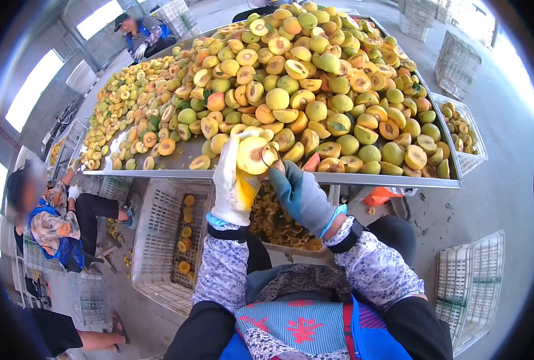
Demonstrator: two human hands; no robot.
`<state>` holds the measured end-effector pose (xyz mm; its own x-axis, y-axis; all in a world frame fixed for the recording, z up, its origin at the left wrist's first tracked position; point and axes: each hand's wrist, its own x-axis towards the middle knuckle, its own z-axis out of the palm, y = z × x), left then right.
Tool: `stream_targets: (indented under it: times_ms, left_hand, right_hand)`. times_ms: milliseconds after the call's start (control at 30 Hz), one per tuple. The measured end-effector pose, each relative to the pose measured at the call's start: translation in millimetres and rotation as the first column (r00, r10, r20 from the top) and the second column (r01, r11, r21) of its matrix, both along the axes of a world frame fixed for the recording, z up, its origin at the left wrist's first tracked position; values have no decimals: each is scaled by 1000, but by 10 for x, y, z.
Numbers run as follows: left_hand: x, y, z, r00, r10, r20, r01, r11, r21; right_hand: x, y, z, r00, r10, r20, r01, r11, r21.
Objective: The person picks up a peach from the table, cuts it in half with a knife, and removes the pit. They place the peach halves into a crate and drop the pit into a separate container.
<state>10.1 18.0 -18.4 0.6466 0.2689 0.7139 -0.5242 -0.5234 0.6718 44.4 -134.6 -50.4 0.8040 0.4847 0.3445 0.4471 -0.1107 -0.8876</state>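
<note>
My left hand (234, 180), in a white glove, holds a halved peach (252, 156) cut face up at the near edge of the metal table (183, 174). In a blue-grey glove, my right hand (300, 195) grips a small pitting tool (271, 157) whose tip touches the peach half. A big heap of whole and halved peaches (297, 78) covers the table just beyond both hands.
A white crate (159, 240) with a few peach halves sits below left, another crate (279, 225) with pits under my hands. Empty crates (468, 285) stand at right, and a crate of fruit (462, 129) beside the table. One seated person (57, 219) works at left, another person (141, 33) at the far end.
</note>
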Motion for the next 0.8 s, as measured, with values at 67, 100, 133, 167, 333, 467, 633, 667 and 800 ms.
stream_targets:
  times_ms: [67,100,133,167,333,467,633,667,800]
  left_hand:
    - [27,77,-117,997,72,9,-72,989,132]
    - [30,65,-136,1000,-6,-23,5,999,-36]
    - [38,46,-153,995,-88,-40,78,976,-204]
    - [44,18,-171,984,-171,-42,143,918,-369]
    - [37,-129,-266,992,-124,-17,109,923,-369]
    - [36,-64,-440,974,213,83,-223,965,140]
    - [11,-159,-247,989,118,-88,-130,981,-147]
    - [-14,-174,-176,987,151,-61,-155,986,-62]
    - [-1,-203,-73,992,-107,-72,34,754,-656]
  right_hand:
    - [-13,-75,127,999,-30,38,35,991,-128]
    - [-21,-78,147,999,-21,47,27,993,-111]
    - [-26,-76,162,998,-13,56,18,995,-93]
    - [-30,-73,167,998,-4,66,9,997,-77]
    - [-118,68,55,987,100,-129,-89,992,89]
    - [-146,93,143,907,193,-373,-149,978,144]
    - [-253,47,341,777,260,-573,-161,962,219]
    - [-255,23,384,725,288,-626,-175,956,237]
    - [-176,-3,294,791,282,-543,-259,958,120]
